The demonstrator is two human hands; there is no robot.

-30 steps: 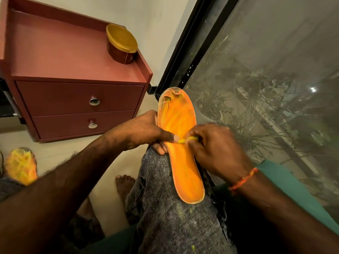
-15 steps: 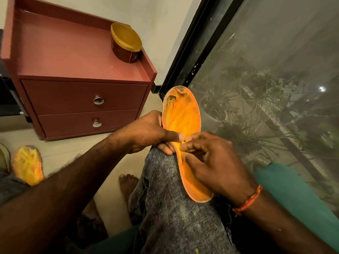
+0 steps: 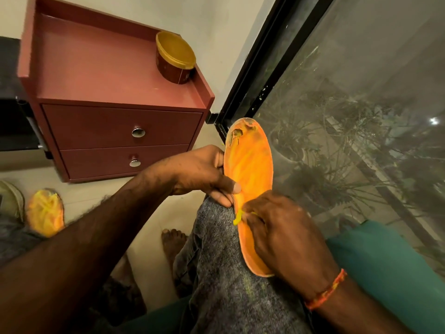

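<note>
Right hand (image 3: 284,235) lowered, pinches strip (image 3: 237,219); left hand (image 3: 199,172) grips insole (image 3: 250,169); second insole (image 3: 45,212) aside

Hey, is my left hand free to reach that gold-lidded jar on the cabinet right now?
Probably, but not straight away: the left hand grips the orange insole. Nothing stands between it and the gold-lidded jar on the cabinet top.

From my end I see grey mottled trousers (image 3: 224,273) flecked with yellow, an orange thread band (image 3: 326,291) (plaited, a darker strand running through it) behind the right hand (image 3: 289,237), bare forearms, one bare foot (image 3: 172,242).
</note>
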